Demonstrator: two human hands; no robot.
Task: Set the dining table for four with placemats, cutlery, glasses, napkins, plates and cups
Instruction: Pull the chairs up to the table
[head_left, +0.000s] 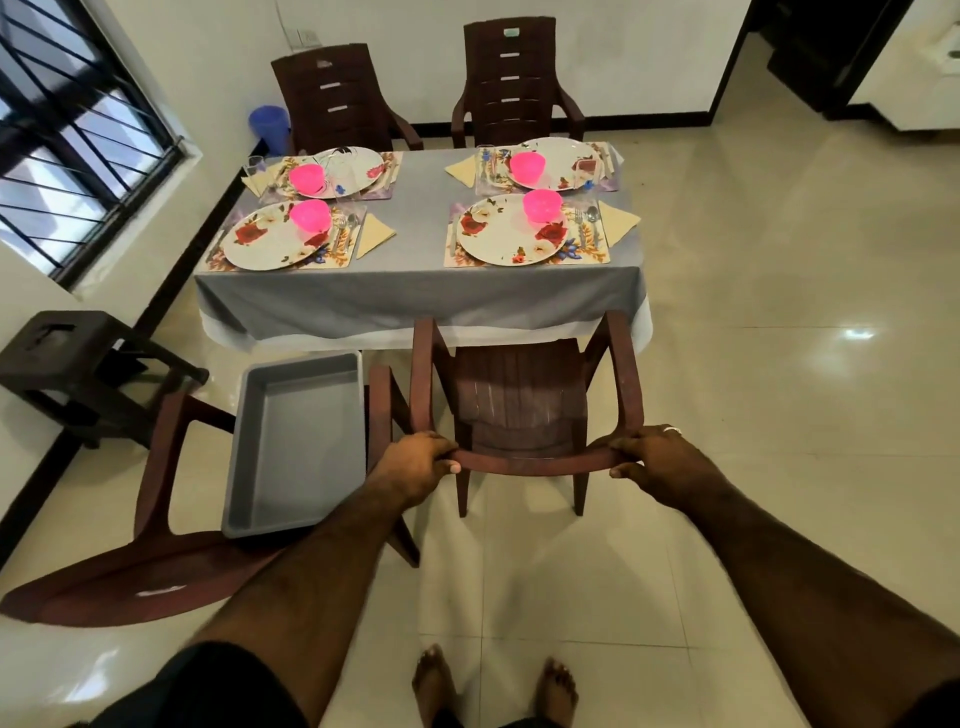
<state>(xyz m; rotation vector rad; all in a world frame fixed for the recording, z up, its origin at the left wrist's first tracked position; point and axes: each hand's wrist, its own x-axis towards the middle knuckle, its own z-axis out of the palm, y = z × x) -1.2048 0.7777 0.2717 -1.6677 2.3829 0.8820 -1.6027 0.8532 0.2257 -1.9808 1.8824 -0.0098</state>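
Note:
The dining table (415, 291) wears a grey cloth and carries several floral placemats, each with a flowered plate and a pink cup. The near left plate (270, 239) and near right plate (511, 234) have cutlery and a yellow napkin (615, 222) beside them. Clear glasses stand by the far settings, one at the far left corner (254, 169). A brown plastic chair (524, 400) faces the table's near edge. My left hand (415, 465) and my right hand (660, 457) both grip the top of its backrest.
A second brown chair (156, 519) at my left holds an empty grey tray (298, 441) on its seat. Two more chairs stand behind the table. A dark stool (67, 364) is by the window wall, a blue bin (270, 127) in the corner. Tiled floor spreads right.

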